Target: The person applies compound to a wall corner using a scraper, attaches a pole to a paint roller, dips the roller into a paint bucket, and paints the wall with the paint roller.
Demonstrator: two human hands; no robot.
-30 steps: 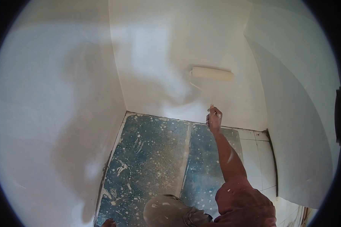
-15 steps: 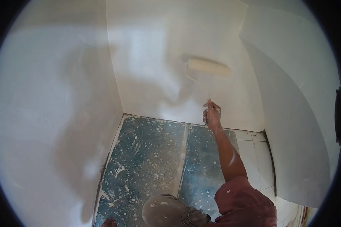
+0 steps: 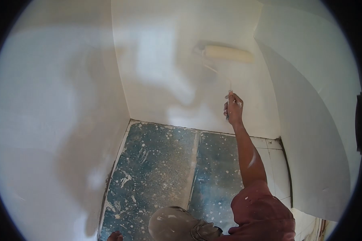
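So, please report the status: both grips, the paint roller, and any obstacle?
Right grip closed on paint roller; left grip out of view. Roller slightly blurred, up at facing wall. No obstacle visible around it.

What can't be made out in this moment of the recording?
Paint roller, head view: its surface texture is lost to blur.
Roller's grip, head view: mostly hidden by the fingers of the right hand.
Patch of skin, head view: cut off by the bottom edge; foot or left hand, I can't say.
Dark object, head view: merges into the black lens border; can't be identified.
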